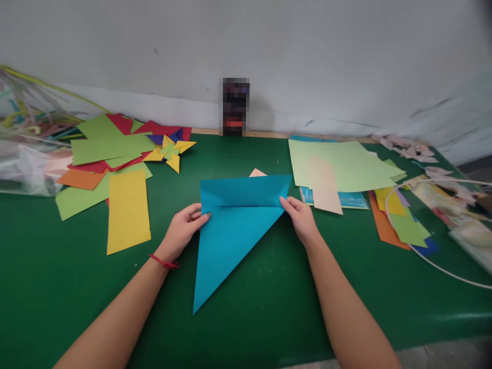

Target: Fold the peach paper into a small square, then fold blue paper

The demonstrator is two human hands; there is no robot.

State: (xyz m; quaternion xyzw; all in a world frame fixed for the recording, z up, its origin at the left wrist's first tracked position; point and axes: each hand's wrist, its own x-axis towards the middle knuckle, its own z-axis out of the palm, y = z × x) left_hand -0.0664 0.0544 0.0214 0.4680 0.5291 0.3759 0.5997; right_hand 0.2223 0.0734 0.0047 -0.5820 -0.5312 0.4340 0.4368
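Note:
A blue sheet of paper [234, 236] is held over the green table, with a crease running across its upper part. Below the crease it narrows to a point towards me; above lies a straight band. My left hand [188, 225] pinches its left edge near the crease, thumb on top and fingers behind. At the right end of the crease, my right hand [298, 215] grips the edge the same way. A small pale pink paper tip [257, 172] peeks out behind the sheet's far edge.
On the left lie green and red papers, a yellow strip [128, 210] and a folded paper star [169, 151]. To the right are light green sheets [342, 164], coloured scraps [400, 215] and a white cord loop [426, 263]. A blurred dark object [235, 106] stands against the wall.

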